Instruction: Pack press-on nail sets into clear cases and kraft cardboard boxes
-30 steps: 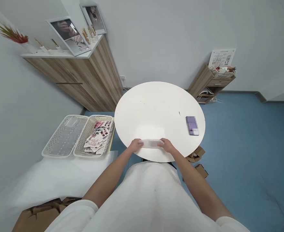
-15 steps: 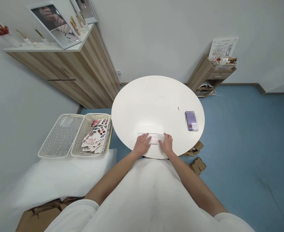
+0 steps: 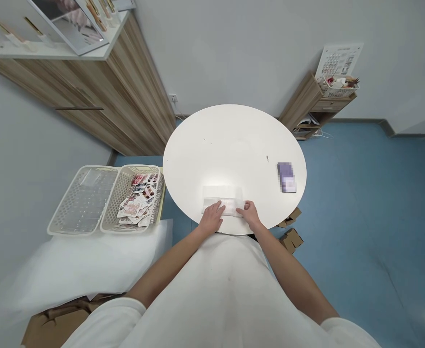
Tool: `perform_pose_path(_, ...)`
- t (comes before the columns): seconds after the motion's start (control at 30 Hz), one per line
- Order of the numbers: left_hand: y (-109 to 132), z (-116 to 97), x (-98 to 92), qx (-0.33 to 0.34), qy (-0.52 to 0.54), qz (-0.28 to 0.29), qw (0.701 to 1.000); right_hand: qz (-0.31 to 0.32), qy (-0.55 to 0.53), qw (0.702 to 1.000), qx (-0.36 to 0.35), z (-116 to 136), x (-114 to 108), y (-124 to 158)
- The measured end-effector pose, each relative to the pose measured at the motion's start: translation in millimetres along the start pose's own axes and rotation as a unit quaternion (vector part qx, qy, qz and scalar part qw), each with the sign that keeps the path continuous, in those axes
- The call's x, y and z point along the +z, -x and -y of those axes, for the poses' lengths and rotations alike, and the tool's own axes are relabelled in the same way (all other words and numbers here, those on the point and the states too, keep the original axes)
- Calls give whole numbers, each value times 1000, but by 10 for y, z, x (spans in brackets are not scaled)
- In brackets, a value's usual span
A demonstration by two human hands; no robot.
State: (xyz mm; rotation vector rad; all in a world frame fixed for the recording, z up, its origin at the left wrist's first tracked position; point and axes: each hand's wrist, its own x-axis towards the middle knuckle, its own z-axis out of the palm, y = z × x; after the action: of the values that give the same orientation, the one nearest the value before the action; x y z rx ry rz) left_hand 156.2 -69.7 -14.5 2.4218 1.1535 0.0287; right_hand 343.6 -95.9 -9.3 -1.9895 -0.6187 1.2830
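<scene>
A clear flat plastic case (image 3: 222,195) lies on the near part of the round white table (image 3: 234,145); something pale pink shows inside it. My left hand (image 3: 211,218) rests flat on the case's near left edge with its fingers stretched out. My right hand (image 3: 249,212) touches the case's near right corner, fingers curled down onto it. Both forearms reach in from the bottom of the view.
A purple and white packet (image 3: 287,177) lies at the table's right. Two white mesh baskets (image 3: 85,199) stand on a covered surface to the left, one holding several printed cards (image 3: 137,204). Wooden cabinets (image 3: 100,92) line the wall; cardboard pieces (image 3: 290,237) lie on the blue floor.
The case has gone from being held at both ends at the table's near edge to lying flat on the table. Both hands now rest on its near side.
</scene>
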Motion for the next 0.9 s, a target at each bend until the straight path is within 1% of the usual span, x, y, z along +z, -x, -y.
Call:
perform_pose_path(0.07, 12, 4, 14, -1, 8, -2, 1000, -8, -27, 1000, 5, 15, 58, 16)
perform_pose_path(0.17, 17, 21, 18, 3, 16, -4, 1000, 21, -27, 999, -16, 86, 176, 20)
perform_pose_path(0.3, 21, 23, -23, 14, 14, -1, 1000, 77, 83, 990, -87, 175, 285, 24)
perform_pose_path(0.43, 47, -42, -65, 19, -4, -21, 1000, 120, 175, 969, -128, 211, 283, 16)
perform_pose_path(0.5, 57, -79, -69, 39, -13, -17, 999, 132, 224, 954, -152, 225, 258, 9)
perform_pose_path(0.6, 53, -100, -66, 49, -22, 11, 999, 130, 294, 928, -191, 237, 219, 27)
perform_pose_path(0.67, 45, -90, -71, 42, -17, 23, 999, 118, 346, 901, -231, 223, 210, 70)
perform_pose_path(0.77, 58, -57, -93, 45, 17, 28, 998, 103, 424, 854, -282, 174, 251, 158)
perform_pose_path(0.8, 74, -43, -100, 36, 32, 21, 999, 94, 438, 847, -285, 157, 276, 185)
perform_pose_path(0.83, 94, -27, -105, 12, 47, 7, 999, 82, 448, 844, -282, 144, 303, 206)
perform_pose_path(0.87, 118, -8, -108, -33, 65, -15, 997, 70, 455, 843, -279, 137, 329, 222)
perform_pose_path(0.9, 141, 15, -110, -100, 87, -39, 990, 61, 459, 842, -277, 134, 351, 232)
